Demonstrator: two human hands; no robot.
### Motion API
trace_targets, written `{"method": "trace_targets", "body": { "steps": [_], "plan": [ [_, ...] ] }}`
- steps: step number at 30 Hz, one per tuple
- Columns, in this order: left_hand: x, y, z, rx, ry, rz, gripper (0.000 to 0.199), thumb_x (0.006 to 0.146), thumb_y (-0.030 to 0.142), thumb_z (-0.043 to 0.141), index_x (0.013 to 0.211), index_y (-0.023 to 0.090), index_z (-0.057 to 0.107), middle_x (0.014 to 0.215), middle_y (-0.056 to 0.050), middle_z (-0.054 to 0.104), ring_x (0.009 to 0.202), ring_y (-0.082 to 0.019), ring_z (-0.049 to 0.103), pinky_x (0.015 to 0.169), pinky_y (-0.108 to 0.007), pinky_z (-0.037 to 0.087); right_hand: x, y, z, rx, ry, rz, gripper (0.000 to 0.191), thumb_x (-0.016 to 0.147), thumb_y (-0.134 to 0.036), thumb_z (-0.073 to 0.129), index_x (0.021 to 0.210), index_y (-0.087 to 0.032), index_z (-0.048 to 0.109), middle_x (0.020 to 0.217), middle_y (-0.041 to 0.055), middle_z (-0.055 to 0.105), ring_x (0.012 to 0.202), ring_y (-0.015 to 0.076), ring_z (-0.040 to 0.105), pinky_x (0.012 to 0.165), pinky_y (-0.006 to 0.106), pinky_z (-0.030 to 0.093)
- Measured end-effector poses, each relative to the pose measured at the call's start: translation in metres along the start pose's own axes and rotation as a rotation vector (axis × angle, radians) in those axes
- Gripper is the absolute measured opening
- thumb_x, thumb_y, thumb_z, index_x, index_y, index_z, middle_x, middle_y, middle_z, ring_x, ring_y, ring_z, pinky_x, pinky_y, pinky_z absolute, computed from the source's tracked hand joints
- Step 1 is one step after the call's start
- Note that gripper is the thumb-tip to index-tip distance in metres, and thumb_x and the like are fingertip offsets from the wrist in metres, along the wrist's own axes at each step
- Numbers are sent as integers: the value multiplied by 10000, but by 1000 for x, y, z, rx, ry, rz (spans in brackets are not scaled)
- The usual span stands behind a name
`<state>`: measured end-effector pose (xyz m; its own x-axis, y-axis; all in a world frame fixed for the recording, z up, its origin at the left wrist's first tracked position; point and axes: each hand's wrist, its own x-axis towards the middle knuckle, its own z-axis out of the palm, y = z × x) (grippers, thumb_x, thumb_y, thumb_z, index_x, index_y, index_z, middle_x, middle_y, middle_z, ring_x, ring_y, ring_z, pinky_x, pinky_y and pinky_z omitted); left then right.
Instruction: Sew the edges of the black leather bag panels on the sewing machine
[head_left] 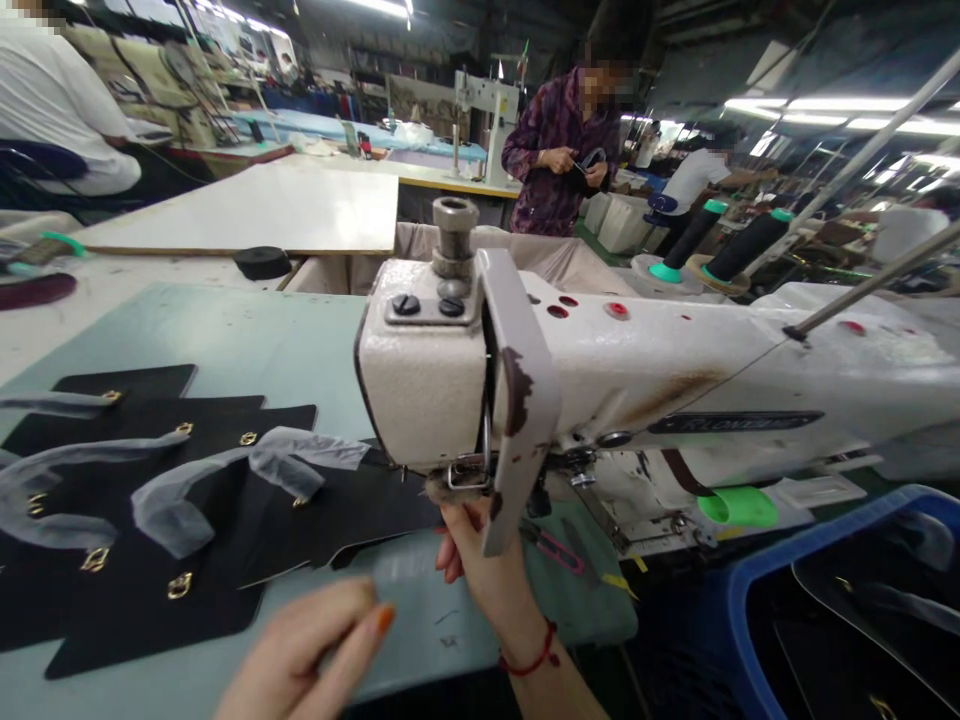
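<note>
My right hand (496, 585), with a red cord bracelet (534, 655) at its wrist, reaches up under the head of a white sewing machine (427, 380). Its fingers are curled, and the machine hides the fingertips close to the needle area. My left hand (311, 645) is in front of the table edge, blurred, its fingers folded and the thumb against them; whatever it may hold cannot be made out. Black flat bag panels (217, 510) with gold metal fittings (180, 585) and plastic-wrapped handles (172, 505) lie overlapped on the left, reaching toward the machine.
Pink-handled thread snips (559, 550) lie right of my right hand on the pale green tabletop (480, 650). A blue basket (739, 620) with more black pieces stands at lower right. Black thread cones (750, 245) stand behind the machine. A person in a patterned shirt (551, 140) stands beyond it.
</note>
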<state>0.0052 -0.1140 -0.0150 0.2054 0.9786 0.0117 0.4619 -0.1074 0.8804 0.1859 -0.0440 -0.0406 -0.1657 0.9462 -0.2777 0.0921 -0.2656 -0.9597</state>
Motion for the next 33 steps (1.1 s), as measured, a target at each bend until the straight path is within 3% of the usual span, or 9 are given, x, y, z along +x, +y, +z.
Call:
{"method": "trace_targets", "body": {
  "steps": [1, 3, 5, 7, 10, 15, 20, 26, 33],
  "plan": [
    [-7, -4, 20, -232, -97, -158, 382, 890, 522, 540, 655, 221, 524, 599, 1, 478, 540, -139, 448, 505, -245, 374, 0, 0, 0, 2, 4, -4, 656, 830, -768, 494, 556, -173, 540, 421, 11, 539, 316, 80, 438, 363, 188, 331],
    [-4, -9, 54, -705, -74, -414, 402, 821, 636, 581, 818, 234, 571, 652, 25, 468, 484, -98, 361, 435, -209, 278, 0, 0, -1, -7, 9, -31, 640, 841, -756, 493, 570, -178, 538, 430, 6, 543, 316, 77, 428, 369, 190, 334],
    [16, -10, 70, -1020, 9, -436, 432, 805, 630, 613, 982, 236, 607, 792, -9, 538, 604, -119, 464, 502, -215, 350, -1, -2, -2, -36, 12, -82, 619, 865, -733, 486, 584, -183, 530, 446, 2, 548, 333, 79, 439, 379, 188, 337],
    [40, -8, 70, -1126, 48, -380, 436, 803, 613, 630, 912, 191, 644, 776, -30, 556, 694, -151, 514, 611, -261, 423, -3, -4, -3, -80, 22, -136, 610, 892, -709, 470, 573, -189, 508, 440, -2, 533, 345, 81, 445, 395, 190, 346],
    [61, -3, 58, -991, 109, -474, 496, 727, 633, 701, 635, 155, 605, 601, -2, 492, 599, -140, 454, 618, -291, 413, -4, -4, -3, -106, 40, -167, 605, 918, -684, 450, 567, -192, 492, 424, -10, 510, 338, 79, 430, 423, 199, 371],
    [61, -9, 46, -694, 148, -584, 564, 676, 667, 706, 486, 187, 477, 508, 52, 357, 535, -114, 319, 545, -278, 306, -6, 0, -1, -63, 46, -162, 583, 911, -690, 452, 652, -176, 546, 448, -8, 523, 356, 88, 454, 409, 195, 348],
    [60, -15, 43, -569, 84, -629, 545, 671, 693, 672, 530, 194, 505, 567, 30, 414, 611, -147, 357, 623, -300, 325, -9, -3, -2, -38, 40, -144, 565, 910, -671, 469, 668, -167, 553, 456, -9, 527, 366, 85, 451, 408, 186, 343],
    [69, -21, 43, -597, 110, -510, 521, 733, 650, 639, 534, 174, 565, 530, 13, 485, 587, -158, 424, 626, -301, 375, -8, -3, -1, 8, 48, -137, 524, 913, -633, 481, 707, -158, 559, 457, -19, 528, 350, 74, 439, 386, 168, 328],
    [80, -18, 41, -661, 169, -458, 439, 693, 566, 719, 558, 160, 620, 517, 19, 501, 566, -147, 427, 618, -292, 387, -24, 22, -1, 79, -13, -43, 522, 898, -639, 505, 759, -141, 579, 471, -19, 548, 351, 67, 453, 381, 149, 316]
  ]
}}
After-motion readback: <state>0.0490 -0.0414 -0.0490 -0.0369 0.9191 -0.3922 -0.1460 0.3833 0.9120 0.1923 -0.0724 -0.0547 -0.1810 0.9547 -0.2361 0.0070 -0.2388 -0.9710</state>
